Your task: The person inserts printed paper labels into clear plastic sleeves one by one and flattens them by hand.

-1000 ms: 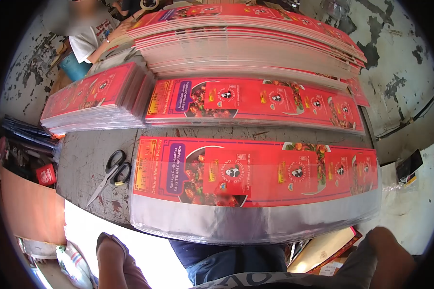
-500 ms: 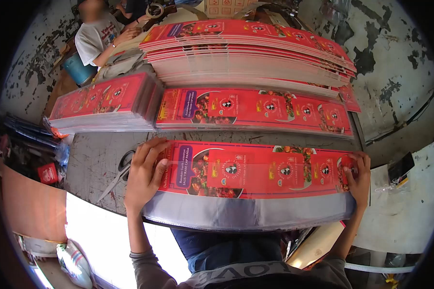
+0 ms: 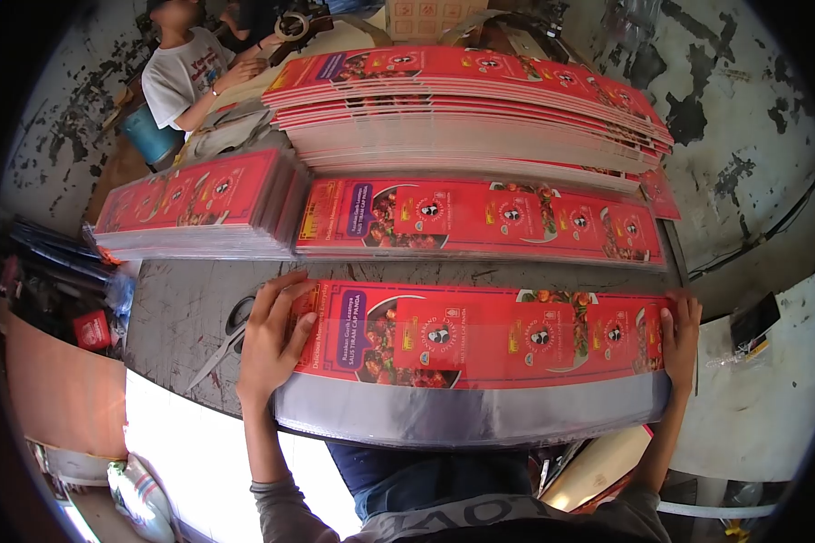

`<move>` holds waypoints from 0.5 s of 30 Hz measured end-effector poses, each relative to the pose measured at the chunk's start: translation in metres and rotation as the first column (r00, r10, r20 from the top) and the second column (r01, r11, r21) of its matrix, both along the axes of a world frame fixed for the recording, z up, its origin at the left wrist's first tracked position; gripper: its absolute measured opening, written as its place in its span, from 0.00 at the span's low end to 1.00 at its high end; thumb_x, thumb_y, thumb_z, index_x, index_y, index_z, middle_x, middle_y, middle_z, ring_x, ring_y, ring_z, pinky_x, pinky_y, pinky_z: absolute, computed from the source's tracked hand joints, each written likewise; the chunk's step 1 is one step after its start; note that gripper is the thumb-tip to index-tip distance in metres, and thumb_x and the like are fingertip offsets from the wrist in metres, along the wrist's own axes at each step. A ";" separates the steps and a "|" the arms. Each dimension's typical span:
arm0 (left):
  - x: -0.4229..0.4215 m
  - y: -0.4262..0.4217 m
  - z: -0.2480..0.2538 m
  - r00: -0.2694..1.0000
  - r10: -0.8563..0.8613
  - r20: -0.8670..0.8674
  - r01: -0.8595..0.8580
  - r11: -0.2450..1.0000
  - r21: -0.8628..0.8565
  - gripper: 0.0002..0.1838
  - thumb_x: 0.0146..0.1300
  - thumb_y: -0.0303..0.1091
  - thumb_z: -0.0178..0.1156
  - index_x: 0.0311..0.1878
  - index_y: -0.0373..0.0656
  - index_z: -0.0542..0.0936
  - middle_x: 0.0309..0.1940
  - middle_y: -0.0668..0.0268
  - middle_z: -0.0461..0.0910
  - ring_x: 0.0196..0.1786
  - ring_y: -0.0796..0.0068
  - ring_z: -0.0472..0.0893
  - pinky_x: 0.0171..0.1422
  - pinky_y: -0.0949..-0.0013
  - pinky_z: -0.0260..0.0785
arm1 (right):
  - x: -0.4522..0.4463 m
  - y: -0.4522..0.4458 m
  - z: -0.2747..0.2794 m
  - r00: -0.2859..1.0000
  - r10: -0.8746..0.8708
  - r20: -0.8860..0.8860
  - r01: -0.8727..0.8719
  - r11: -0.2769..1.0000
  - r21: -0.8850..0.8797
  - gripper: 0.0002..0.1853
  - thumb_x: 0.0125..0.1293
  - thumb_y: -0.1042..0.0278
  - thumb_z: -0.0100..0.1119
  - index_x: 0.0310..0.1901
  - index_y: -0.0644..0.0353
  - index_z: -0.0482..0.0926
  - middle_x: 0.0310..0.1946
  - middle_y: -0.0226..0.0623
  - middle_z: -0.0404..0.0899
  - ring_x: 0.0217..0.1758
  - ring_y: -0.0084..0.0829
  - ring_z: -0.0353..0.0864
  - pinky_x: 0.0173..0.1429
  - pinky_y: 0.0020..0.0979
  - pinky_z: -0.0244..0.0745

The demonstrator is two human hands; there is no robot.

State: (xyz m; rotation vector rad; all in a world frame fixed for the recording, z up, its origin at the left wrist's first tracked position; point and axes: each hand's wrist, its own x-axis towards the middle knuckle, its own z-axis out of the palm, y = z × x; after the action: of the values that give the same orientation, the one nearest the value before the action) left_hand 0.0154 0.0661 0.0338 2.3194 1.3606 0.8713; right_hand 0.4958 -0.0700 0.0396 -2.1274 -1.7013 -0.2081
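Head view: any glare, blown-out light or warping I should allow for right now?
Head view: strong wide-angle warping, with black rounded borders and a bowed tall stack; the white patch at lower left is blown out. Head view: pale reflections streak the clear plastic nearest the person, while the red print reads well; the right hand looks slightly soft at the fingertips.

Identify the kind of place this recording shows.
Probably a small packing workshop: tall stack of printed red sheets, plastic-sleeved piles on a scratched worktable, scissors beside the left hand.

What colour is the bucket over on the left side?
The bucket is blue, showing best in the head view.
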 end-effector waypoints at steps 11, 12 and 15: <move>0.002 0.003 -0.003 1.000 0.002 -0.024 0.000 0.995 0.095 0.16 0.53 0.24 0.52 0.47 0.35 0.73 0.49 0.53 0.71 0.49 0.53 0.71 0.55 0.58 0.63 | -0.001 0.003 -0.001 0.996 -0.065 -0.066 0.073 0.990 0.117 0.15 0.62 0.65 0.51 0.45 0.67 0.68 0.42 0.48 0.67 0.47 0.46 0.67 0.52 0.36 0.62; 0.002 0.003 -0.003 1.000 0.003 -0.026 -0.001 0.996 0.094 0.16 0.53 0.24 0.52 0.47 0.35 0.73 0.49 0.53 0.71 0.49 0.53 0.71 0.55 0.58 0.63 | -0.001 0.004 0.000 0.996 -0.064 -0.068 0.072 0.991 0.116 0.15 0.62 0.65 0.51 0.45 0.67 0.68 0.42 0.48 0.67 0.47 0.46 0.67 0.52 0.36 0.62; 0.001 0.003 -0.002 0.999 0.004 -0.033 -0.001 0.996 0.092 0.16 0.52 0.24 0.52 0.47 0.35 0.73 0.48 0.52 0.71 0.49 0.53 0.71 0.54 0.58 0.63 | -0.004 0.003 -0.001 0.994 -0.068 -0.089 0.079 0.989 0.123 0.14 0.61 0.66 0.52 0.44 0.67 0.68 0.42 0.48 0.67 0.47 0.46 0.68 0.52 0.36 0.62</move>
State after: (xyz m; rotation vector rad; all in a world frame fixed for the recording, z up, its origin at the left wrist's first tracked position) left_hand 0.0166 0.0688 0.0313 2.4113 1.3644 0.9181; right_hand 0.4916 -0.0668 0.0385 -2.0779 -1.5224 -0.2372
